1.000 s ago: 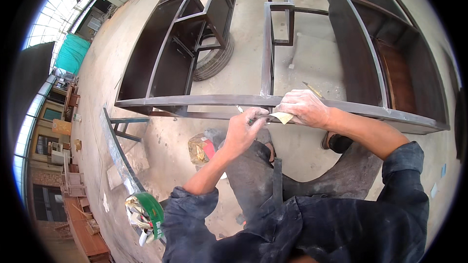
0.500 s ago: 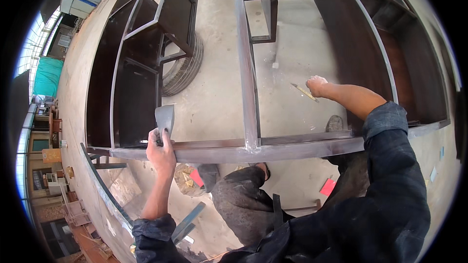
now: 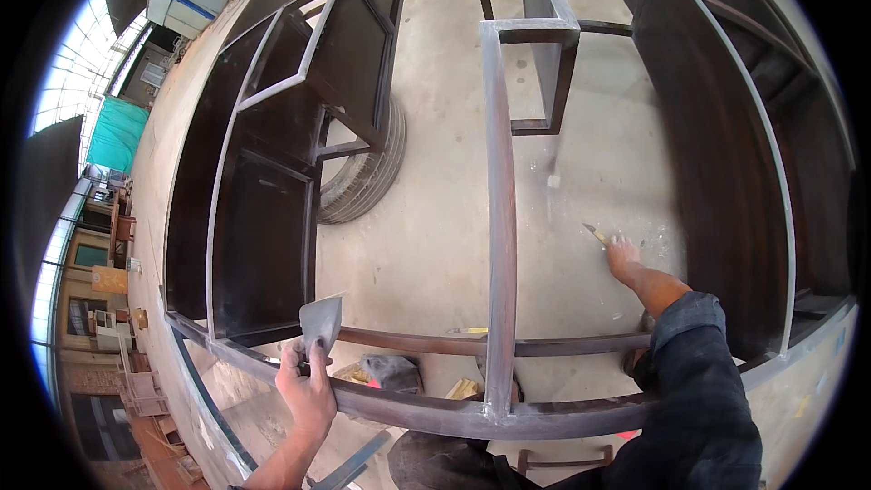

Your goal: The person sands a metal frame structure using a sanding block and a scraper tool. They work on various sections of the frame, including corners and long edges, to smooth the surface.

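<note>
At the lower left of the frame, the left hand (image 3: 307, 390) is closed round the handle of a grey putty knife (image 3: 319, 323), its broad blade pointing up beside the front rail of the dark metal shelving frame (image 3: 497, 218). To the right of centre, the right hand (image 3: 623, 259) is stretched far down towards the concrete floor (image 3: 435, 218), its fingers bunched at a small yellowish tool (image 3: 594, 234); whether they actually grip it is too small to tell.

The putty knife looks light, with a thin, stiff blade that would flex a little at the edge; the handle is the sensible place to hold it, as it is held here. The frame itself looks heavy and rigid, best steadied by its rails.

Further out, a tyre (image 3: 367, 172) lies on the floor behind the frame's left bays. The handle of the knife is hidden in the palm, the objects below the front rail are cluttered and hard to name, and the lens bends the frame's upper bars out of view.
</note>
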The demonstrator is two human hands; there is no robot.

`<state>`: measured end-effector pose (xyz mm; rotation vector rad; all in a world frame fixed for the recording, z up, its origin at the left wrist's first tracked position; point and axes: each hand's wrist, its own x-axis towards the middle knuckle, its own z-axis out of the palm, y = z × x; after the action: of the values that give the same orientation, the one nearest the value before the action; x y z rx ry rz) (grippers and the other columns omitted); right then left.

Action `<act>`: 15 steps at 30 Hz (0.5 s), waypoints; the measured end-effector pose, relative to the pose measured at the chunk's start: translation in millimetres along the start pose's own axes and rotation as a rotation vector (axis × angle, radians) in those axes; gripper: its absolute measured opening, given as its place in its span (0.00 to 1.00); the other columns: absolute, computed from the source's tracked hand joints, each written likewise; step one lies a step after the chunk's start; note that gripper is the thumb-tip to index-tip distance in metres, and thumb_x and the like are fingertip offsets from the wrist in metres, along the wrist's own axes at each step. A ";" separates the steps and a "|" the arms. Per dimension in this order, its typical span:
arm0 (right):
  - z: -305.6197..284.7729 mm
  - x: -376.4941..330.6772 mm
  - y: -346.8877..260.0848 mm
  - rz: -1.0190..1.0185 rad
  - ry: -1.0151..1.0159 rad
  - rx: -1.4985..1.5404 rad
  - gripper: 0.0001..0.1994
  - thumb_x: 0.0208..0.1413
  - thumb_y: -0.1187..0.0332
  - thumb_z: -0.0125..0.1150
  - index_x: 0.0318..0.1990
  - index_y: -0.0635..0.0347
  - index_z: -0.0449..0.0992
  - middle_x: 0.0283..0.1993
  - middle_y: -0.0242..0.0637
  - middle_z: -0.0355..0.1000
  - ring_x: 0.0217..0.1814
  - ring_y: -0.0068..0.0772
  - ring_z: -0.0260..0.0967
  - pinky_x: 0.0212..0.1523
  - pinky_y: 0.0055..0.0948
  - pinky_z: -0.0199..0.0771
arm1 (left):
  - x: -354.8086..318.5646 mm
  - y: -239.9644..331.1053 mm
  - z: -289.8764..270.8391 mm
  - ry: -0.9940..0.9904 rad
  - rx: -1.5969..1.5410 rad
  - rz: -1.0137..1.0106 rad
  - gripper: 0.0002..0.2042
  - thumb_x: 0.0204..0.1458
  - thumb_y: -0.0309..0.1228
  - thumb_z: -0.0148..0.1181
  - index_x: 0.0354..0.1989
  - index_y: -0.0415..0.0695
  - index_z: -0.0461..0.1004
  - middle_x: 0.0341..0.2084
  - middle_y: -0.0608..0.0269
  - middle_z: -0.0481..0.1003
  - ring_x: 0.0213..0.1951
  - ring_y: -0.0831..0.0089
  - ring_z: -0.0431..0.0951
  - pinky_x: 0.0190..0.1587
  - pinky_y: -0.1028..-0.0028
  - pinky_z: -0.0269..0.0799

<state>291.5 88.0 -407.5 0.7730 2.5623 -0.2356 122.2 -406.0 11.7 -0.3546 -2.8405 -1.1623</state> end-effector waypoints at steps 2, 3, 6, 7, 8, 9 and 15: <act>-3.2 -3.1 -1.3 0.092 0.029 0.058 0.16 0.62 0.74 0.51 0.56 0.63 0.73 0.55 0.45 0.73 0.60 0.46 0.72 0.56 0.44 0.77 | 0.1 2.2 0.5 0.001 0.009 0.021 0.06 0.64 0.25 0.57 0.42 0.34 0.75 0.31 0.63 0.76 0.29 0.78 0.76 0.35 0.77 0.74; -2.6 -4.9 -1.7 0.140 0.040 0.086 0.17 0.61 0.75 0.50 0.57 0.63 0.72 0.56 0.45 0.73 0.60 0.46 0.72 0.56 0.45 0.77 | -0.1 4.7 0.2 0.001 0.020 0.027 0.06 0.64 0.25 0.57 0.42 0.34 0.75 0.31 0.63 0.76 0.29 0.78 0.76 0.35 0.77 0.74; 21.4 3.0 9.4 0.035 0.039 0.142 0.19 0.61 0.74 0.51 0.60 0.65 0.68 0.56 0.48 0.73 0.60 0.47 0.72 0.57 0.44 0.76 | -1.6 1.0 -1.4 -0.008 0.010 0.018 0.06 0.65 0.26 0.57 0.42 0.34 0.75 0.31 0.62 0.77 0.30 0.78 0.77 0.36 0.77 0.74; 31.2 10.1 14.6 0.069 0.005 0.137 0.20 0.60 0.73 0.53 0.60 0.65 0.68 0.57 0.49 0.73 0.61 0.47 0.71 0.58 0.44 0.76 | -2.0 1.7 0.3 -0.007 -0.006 0.015 0.06 0.65 0.26 0.57 0.42 0.34 0.75 0.31 0.62 0.77 0.30 0.78 0.77 0.36 0.77 0.74; 38.3 21.3 16.9 0.096 -0.034 0.133 0.20 0.60 0.72 0.54 0.60 0.65 0.68 0.57 0.50 0.72 0.62 0.48 0.71 0.59 0.45 0.75 | -4.9 2.0 0.0 -0.002 -0.014 0.008 0.07 0.65 0.26 0.57 0.42 0.34 0.75 0.31 0.62 0.77 0.30 0.78 0.77 0.36 0.77 0.74; 44.5 28.5 13.9 0.108 -0.079 0.134 0.21 0.59 0.71 0.55 0.60 0.66 0.68 0.57 0.52 0.72 0.63 0.48 0.70 0.60 0.45 0.75 | -5.8 0.8 0.2 0.009 -0.043 0.008 0.07 0.65 0.27 0.57 0.42 0.33 0.74 0.31 0.62 0.77 0.30 0.78 0.78 0.36 0.77 0.74; 22.6 15.9 -5.2 0.132 -0.230 0.309 0.20 0.52 0.67 0.59 0.52 0.68 0.74 0.53 0.58 0.76 0.58 0.58 0.75 0.57 0.49 0.77 | 3.7 -0.5 12.8 -0.005 -0.059 0.068 0.06 0.63 0.27 0.60 0.42 0.36 0.77 0.28 0.64 0.77 0.30 0.78 0.77 0.35 0.76 0.71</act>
<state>285.2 85.0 -434.7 0.9619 2.2756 -0.6490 119.0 -396.8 2.8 -0.4536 -2.7795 -1.2352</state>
